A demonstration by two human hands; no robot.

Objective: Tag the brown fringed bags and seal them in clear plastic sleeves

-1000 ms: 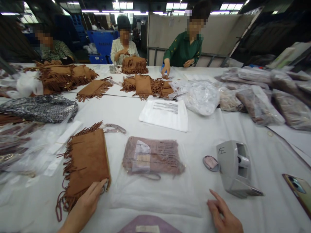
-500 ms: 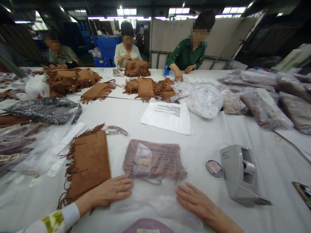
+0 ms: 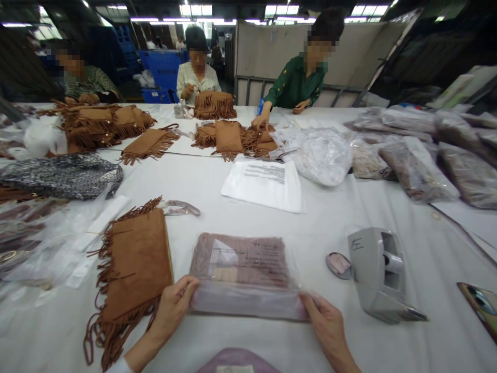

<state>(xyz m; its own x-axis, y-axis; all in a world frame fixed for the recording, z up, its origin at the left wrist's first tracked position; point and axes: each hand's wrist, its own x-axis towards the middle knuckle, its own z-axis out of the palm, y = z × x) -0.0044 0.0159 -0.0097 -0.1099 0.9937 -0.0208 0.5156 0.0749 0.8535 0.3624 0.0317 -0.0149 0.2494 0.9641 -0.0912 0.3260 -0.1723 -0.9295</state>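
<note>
In front of me a mauve fringed pouch lies inside a clear printed plastic bag [image 3: 248, 259]. The bag's near end is folded up over the pouch in a wide band. My left hand [image 3: 174, 303] pinches the left end of this fold, and my right hand [image 3: 323, 316] pinches its right end. Just left of my left hand rests a brown fringed pouch [image 3: 137, 264], flat on the cloth. A mauve rounded shape with a pale label [image 3: 236, 362] shows at the bottom edge, partly cut off.
To the right stand a grey tape dispenser [image 3: 378, 274], a small round dish [image 3: 339, 265] and a phone [image 3: 479, 308]. Beyond lie white printed bags [image 3: 262, 186], a heap of clear plastic [image 3: 316, 155] and several bagged pouches [image 3: 417, 168]. Co-workers stand or sit across the table.
Both hands went from lying flat beside the bag's near end to pinching it, and that end is now folded up over the pouch. A co-worker's hand across the table moved left to the brown pouches.
</note>
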